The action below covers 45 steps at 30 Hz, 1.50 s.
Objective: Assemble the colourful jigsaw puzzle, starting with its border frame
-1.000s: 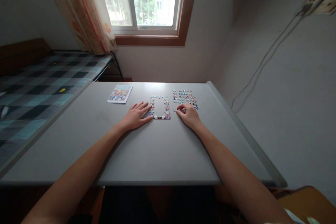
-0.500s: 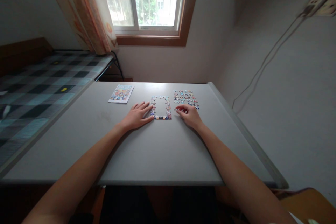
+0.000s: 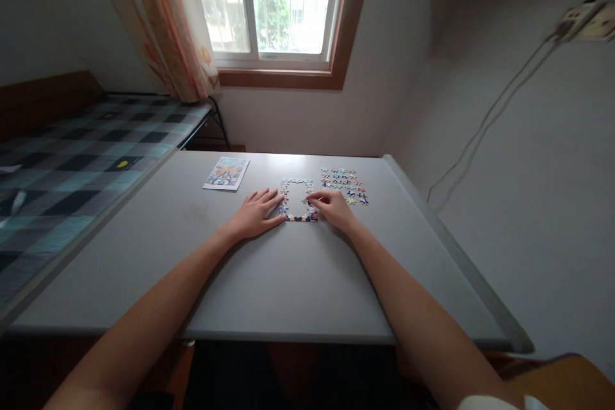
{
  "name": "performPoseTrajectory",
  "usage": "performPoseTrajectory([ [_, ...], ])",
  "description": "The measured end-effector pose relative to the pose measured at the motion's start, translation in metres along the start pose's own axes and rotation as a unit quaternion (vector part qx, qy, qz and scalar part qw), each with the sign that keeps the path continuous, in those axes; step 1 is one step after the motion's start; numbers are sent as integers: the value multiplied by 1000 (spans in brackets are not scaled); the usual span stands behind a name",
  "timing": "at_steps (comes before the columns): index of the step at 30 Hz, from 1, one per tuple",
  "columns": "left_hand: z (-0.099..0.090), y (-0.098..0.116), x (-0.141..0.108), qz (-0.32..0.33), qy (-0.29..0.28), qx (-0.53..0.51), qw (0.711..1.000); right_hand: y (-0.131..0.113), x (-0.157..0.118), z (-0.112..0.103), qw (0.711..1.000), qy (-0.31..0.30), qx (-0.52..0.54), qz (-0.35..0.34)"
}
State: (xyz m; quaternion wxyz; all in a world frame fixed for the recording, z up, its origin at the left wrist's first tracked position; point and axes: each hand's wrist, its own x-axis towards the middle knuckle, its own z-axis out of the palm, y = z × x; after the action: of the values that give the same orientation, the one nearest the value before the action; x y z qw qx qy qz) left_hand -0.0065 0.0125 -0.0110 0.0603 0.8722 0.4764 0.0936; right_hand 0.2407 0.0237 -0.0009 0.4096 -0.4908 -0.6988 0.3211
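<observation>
A rectangular frame of joined jigsaw border pieces [image 3: 298, 218] lies on the table, with bare tabletop inside it. My left hand [image 3: 255, 213] rests flat with fingers spread, its fingertips touching the frame's left side. Over the frame's right side, my right hand [image 3: 335, 208] pinches a small jigsaw piece [image 3: 304, 200] between thumb and fingers. That piece is at the inner right edge of the opening; whether it touches the frame I cannot tell. Several loose jigsaw pieces [image 3: 340, 177] lie in rows beyond my right hand.
A printed picture sheet [image 3: 227, 173] lies at the table's back left. The pale table [image 3: 283, 295] runs up near the wall under the window [image 3: 288, 3]. A bed with a checked cover [image 3: 72, 160] stands on the left. Cables [image 3: 490, 118] hang on the right wall.
My right hand has moved left with the jigsaw piece, from beside the frame to over its right side. My left hand stays at the frame's left edge. The camera view has shifted slightly.
</observation>
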Motion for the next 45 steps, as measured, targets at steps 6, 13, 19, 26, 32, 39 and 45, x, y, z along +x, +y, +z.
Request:
performPoseTrajectory([
  [6, 0, 0, 1, -2, 0, -3, 1000, 10, -8, 4, 1000, 5, -14, -10],
  [13, -2, 1, 0, -3, -2, 0, 1000, 7, -9, 5, 999, 0, -39, -27],
  [19, 0, -1, 1, -2, -1, 3, 1000, 7, -9, 4, 999, -23, -31, -22],
  [26, -1, 0, 1, -4, -5, 5, 1000, 9, -9, 0, 995, -73, -45, -41],
  [32, -2, 1, 1, -3, -5, 3, 1000, 11, -10, 0, 993, -86, -63, -53],
  [39, 1, -1, 1, 1, 2, -2, 1000, 10, -10, 0, 992, -92, -71, -49],
  [45, -1, 0, 0, 3, 4, -8, 1000, 11, -11, 0, 992, -95, -64, -48],
])
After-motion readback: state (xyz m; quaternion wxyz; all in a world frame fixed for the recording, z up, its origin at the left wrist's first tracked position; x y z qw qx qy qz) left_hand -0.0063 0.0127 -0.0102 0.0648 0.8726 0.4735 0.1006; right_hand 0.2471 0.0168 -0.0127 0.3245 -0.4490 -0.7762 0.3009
